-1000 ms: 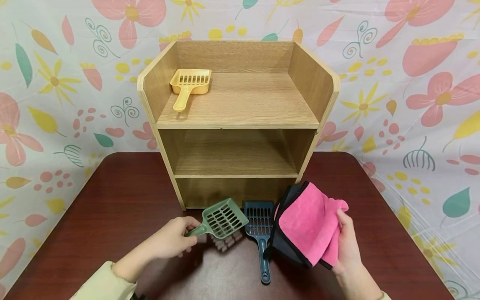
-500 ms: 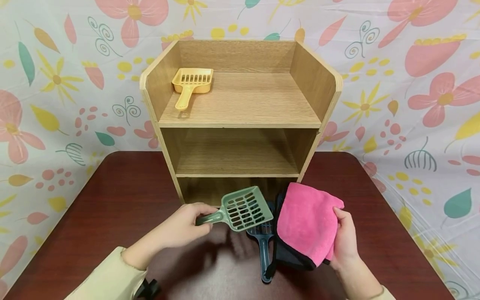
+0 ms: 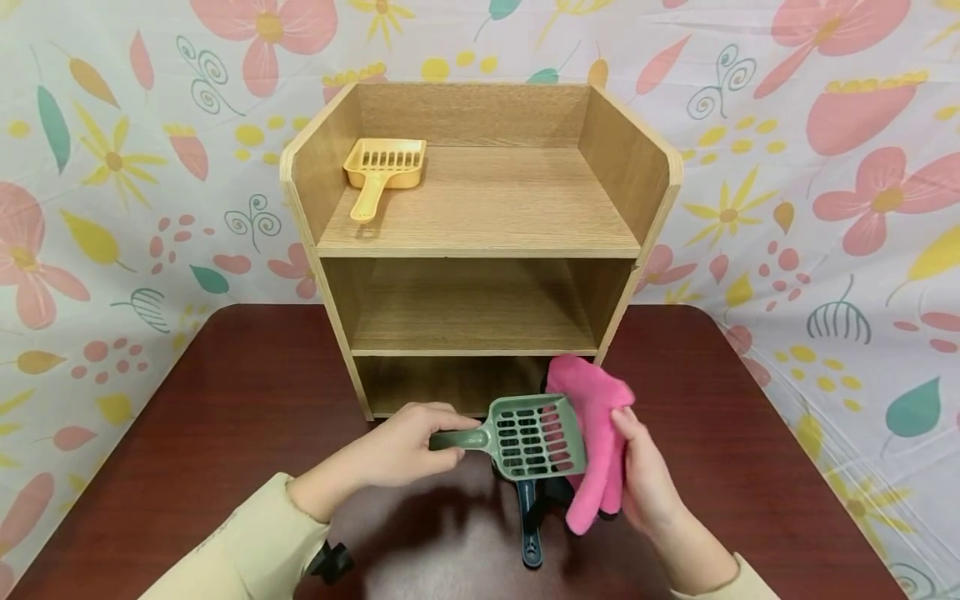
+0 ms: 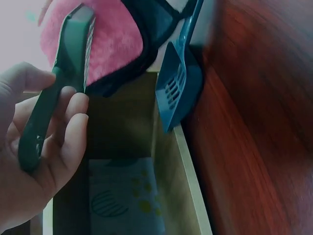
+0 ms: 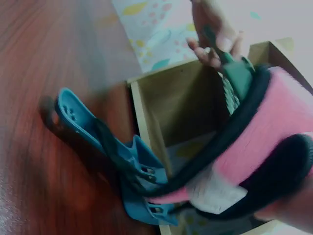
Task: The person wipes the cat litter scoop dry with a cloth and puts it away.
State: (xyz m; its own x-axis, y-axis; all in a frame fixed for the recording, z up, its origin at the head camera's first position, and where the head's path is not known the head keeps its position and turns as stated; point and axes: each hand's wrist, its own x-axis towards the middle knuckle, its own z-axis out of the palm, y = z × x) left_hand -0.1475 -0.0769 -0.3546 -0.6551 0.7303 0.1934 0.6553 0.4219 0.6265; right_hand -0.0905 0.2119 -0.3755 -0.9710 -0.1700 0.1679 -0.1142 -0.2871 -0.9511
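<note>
A green slotted litter scoop is held in the air over a dark red-brown tabletop, low and near the middle of the head view. Going from left to right, we first meet a white wall covering printed with pink flowers, yellow blooms and teal leaves; it spans the whole background. Low down, a pale cream left sleeve leads to the left hand, which grips the green scoop's handle, thumb on one side and fingers curled round the other; the scoop's slotted head points right.

Behind, a light wooden shelf unit stands on the table. On its top level, in the left corner, we find a yellow slotted litter scoop, handle toward us. In front of the unit, a dark blue litter scoop lies on the tabletop, handle toward us, its head mostly hidden beneath the raised green one.

Just right of it hangs a folded, fluffy pink cloth with dark edging, showing through the green scoop's slots; we cannot tell whether scoop and cloth touch. The right wrist view shows a white label on the cloth. The right hand holds the cloth by its right side, thumb in sight, fingers largely hidden. Last comes the right sleeve, also cream.
</note>
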